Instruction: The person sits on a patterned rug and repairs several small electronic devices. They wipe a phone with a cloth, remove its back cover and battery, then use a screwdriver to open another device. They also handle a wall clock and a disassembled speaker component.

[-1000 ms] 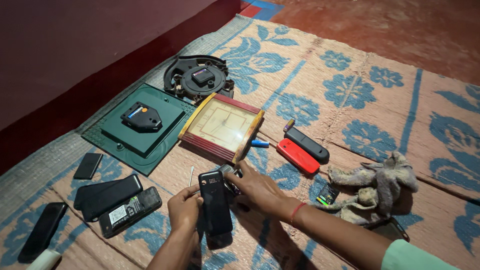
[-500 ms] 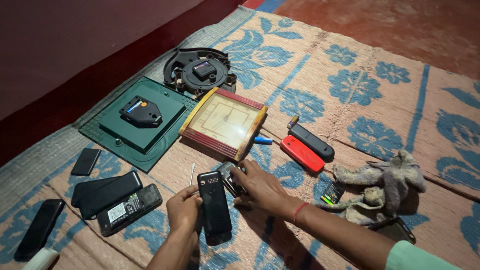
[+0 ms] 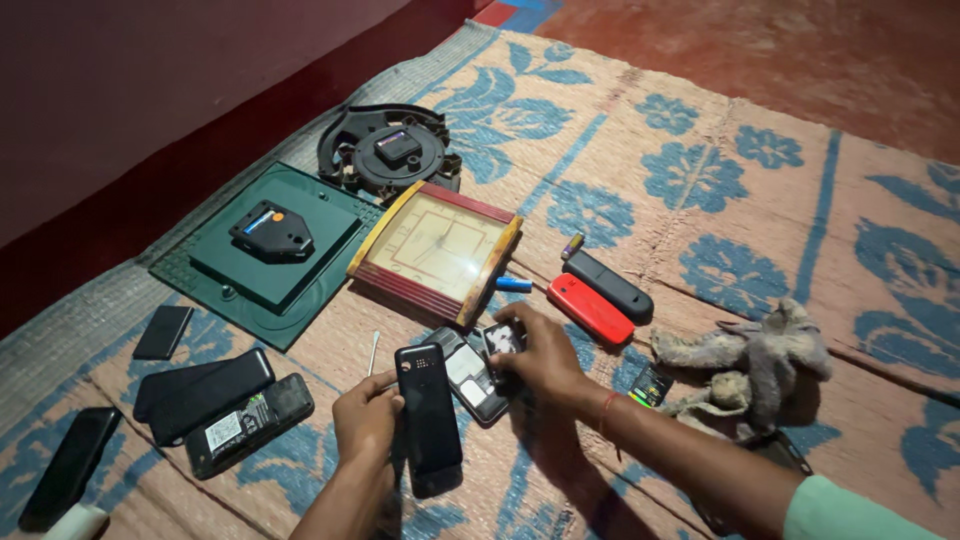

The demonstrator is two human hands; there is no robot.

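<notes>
Floral mat (image 3: 760, 200) | left hand (image 3: 366, 425) grips black keypad phone (image 3: 428, 415) | right hand (image 3: 540, 355) pinches small part (image 3: 502, 340)

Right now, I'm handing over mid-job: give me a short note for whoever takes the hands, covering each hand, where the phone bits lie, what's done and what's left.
Left hand: grips the black keypad phone by its left edge, flat on the mat.
Right hand: fingertips on a small dark part, beside the opened phone body.
Nearby: cotton swab, red phone, dark phone, square clock, grey rag; more phones and covers lie at far left.
Done: one phone lies opened.
Left: it is not yet closed up; what the small part is cannot be told.
</notes>
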